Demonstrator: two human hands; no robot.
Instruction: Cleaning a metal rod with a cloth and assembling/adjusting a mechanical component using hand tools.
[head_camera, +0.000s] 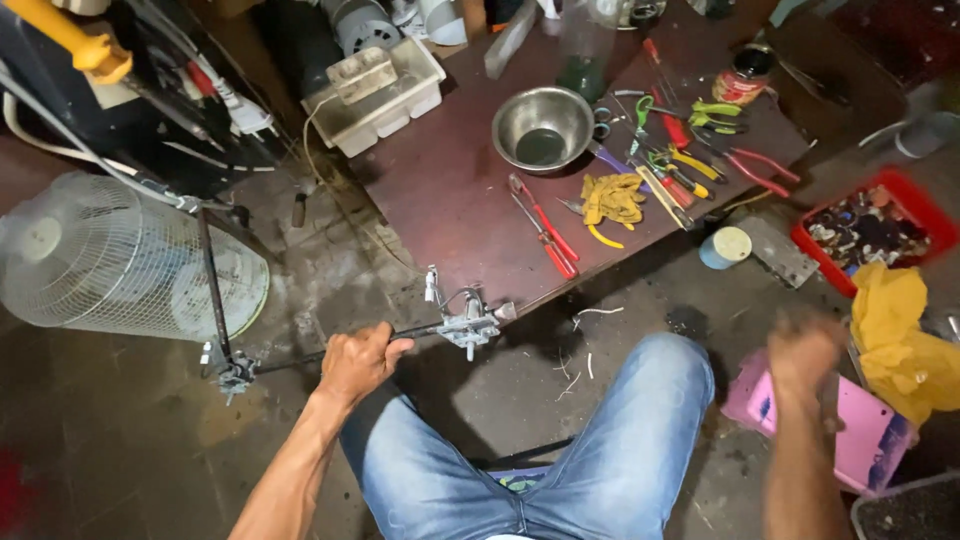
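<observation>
Beside the fan cage (120, 255), left hand (358, 362) grips rod (300, 357).

- steel bowl (544, 127) on the brown table (450, 200);
- red pliers (543, 226) just below the bowl;
- yellow cloth (611, 197) at its lower right;
- fan cage (110, 258) far left of it

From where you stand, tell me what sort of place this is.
Most likely a small repair workshop on a bare floor. A low brown board carries pliers, screwdrivers and a steel bowl; a fan guard lies nearby; the left hand grips a metal rod frame.
</observation>
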